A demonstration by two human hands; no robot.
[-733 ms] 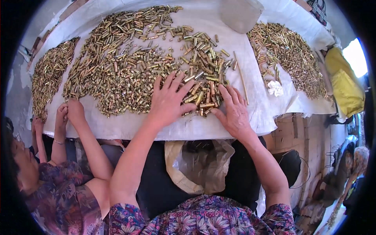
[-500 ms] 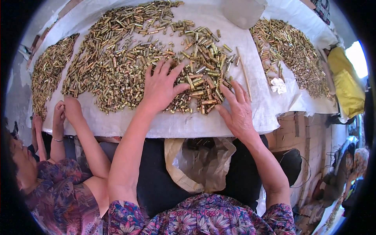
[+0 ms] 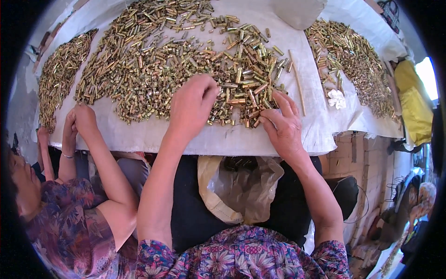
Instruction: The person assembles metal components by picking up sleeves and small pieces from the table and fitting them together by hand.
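A broad heap of small brass-coloured metal tubes (image 3: 153, 69) lies on a white woven sheet (image 3: 223, 142) over the table. My left hand (image 3: 193, 109) is at the near side of the heap with its fingers curled in. Whatever it may hold is hidden by the hand. To the right, my right hand (image 3: 285, 128) rests by the heap's near right edge, thumb and forefinger brought together next to some tubes. Its other fingers bend over the tubes, and what is pinched is too small to make out.
A thin wooden stick (image 3: 297, 83) lies right of the heap. Beyond it are another tube pile (image 3: 355, 60) and crumpled white paper (image 3: 336, 99). An open plastic-lined bag (image 3: 218, 204) sits at my lap. At left, a co-worker's hands (image 3: 82, 122) are near a further pile (image 3: 65, 74).
My left hand has gone from spread fingers to curled ones. My right hand's thumb and forefinger have closed together. The whole view has shifted slightly.
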